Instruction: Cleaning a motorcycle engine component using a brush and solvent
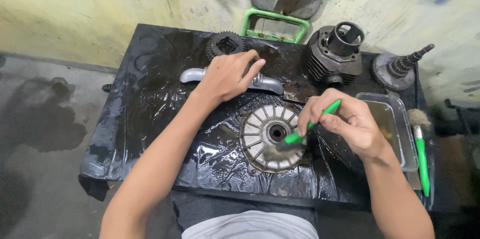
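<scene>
My right hand (345, 121) grips a green-handled brush (310, 126), and its bristle end rests on a round, ribbed metal hub (262, 134) lying flat on the wet black-covered table (150, 104). My left hand (227, 76) lies farther back, palm down on a curved silver metal pipe (270, 85), with the fingers curled over it. The pipe's middle is hidden under that hand.
A dark gear (226, 44) sits behind the left hand. A finned engine cylinder (334, 56) and a geared shaft (400, 69) stand at the back right. A clear tray of yellowish liquid (395, 129) and a second green brush (421, 144) lie at the right edge. A green frame (275, 24) leans on the wall.
</scene>
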